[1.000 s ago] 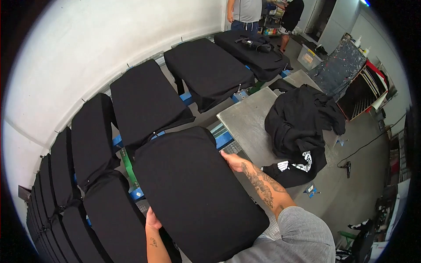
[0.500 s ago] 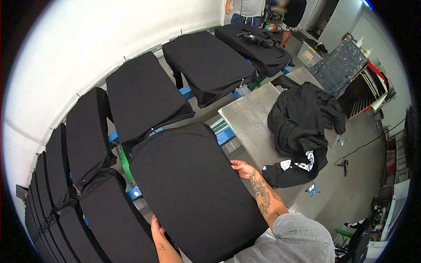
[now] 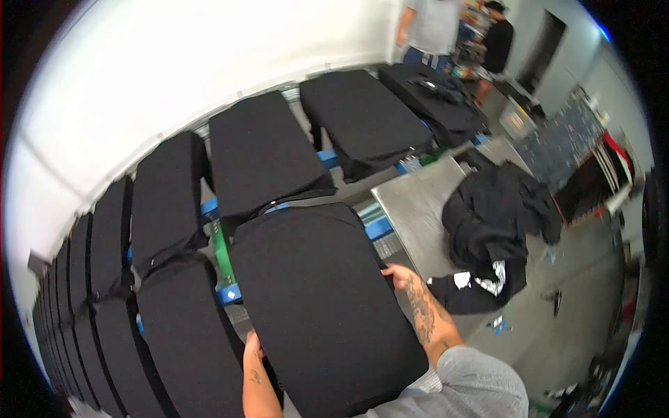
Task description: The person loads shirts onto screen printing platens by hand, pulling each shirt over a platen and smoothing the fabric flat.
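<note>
A black garment (image 3: 320, 299) lies stretched smooth and flat over the platen in front of me. My right hand (image 3: 399, 275) is at its right edge, thumb and fingers pinched on the cloth at the side. Along the opposite edge, lower down, my left hand (image 3: 254, 345) is closed on the fabric, its fingertips partly hidden by the garment. To the right, a crumpled black sweatshirt (image 3: 488, 216) with white print lies on a metal table (image 3: 411, 202).
More black-covered platens (image 3: 268, 150) run in an arc at the left and back, with blue and green metal arms (image 3: 221, 254) between them. A dark bag (image 3: 439, 87) lies on the farthest. Two people (image 3: 432, 31) stand behind. A hair dryer (image 3: 555, 301) is on the floor.
My view has turned, so the scene sits farther right and lower. Both hands stay at the garment's side edges, with little visible change in the cloth.
</note>
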`<action>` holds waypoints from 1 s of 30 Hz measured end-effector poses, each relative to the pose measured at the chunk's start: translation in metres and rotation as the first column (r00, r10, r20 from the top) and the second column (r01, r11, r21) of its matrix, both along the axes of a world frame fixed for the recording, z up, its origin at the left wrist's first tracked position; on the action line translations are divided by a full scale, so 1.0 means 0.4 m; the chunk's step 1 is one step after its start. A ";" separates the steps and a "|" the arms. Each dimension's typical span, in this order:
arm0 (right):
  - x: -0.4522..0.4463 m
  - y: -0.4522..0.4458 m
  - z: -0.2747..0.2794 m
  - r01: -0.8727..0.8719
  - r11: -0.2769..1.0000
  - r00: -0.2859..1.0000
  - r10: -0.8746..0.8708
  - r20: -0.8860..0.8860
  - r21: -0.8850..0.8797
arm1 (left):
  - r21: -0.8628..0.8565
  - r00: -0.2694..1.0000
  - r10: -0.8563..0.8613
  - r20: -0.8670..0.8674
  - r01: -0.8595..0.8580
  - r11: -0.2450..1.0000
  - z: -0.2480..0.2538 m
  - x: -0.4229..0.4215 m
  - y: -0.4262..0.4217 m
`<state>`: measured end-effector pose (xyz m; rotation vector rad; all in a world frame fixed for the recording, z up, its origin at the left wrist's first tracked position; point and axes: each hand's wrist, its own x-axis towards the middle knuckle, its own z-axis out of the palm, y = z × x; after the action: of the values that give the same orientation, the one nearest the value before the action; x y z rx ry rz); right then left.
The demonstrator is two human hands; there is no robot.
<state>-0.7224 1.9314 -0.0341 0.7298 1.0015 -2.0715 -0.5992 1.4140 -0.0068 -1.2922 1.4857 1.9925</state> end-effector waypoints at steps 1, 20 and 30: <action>0.007 -0.015 0.005 0.050 0.998 0.999 -0.051 -0.014 -0.027 | 0.069 0.999 0.033 -0.040 -0.030 0.997 -0.052 0.007 -0.039; -0.059 -0.142 0.277 -0.178 0.979 0.960 0.195 -0.203 0.100 | 0.354 0.951 -0.052 -0.304 0.164 0.921 0.216 -0.133 0.040; -0.095 -0.124 0.243 -0.323 0.926 0.931 0.348 -0.109 0.197 | 0.415 0.949 -0.057 -0.311 0.190 0.890 0.228 -0.158 0.040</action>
<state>-0.7604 1.8817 0.0630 0.4593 1.3059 -1.7687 -0.6623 1.4301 0.0845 -0.7198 1.0937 2.3275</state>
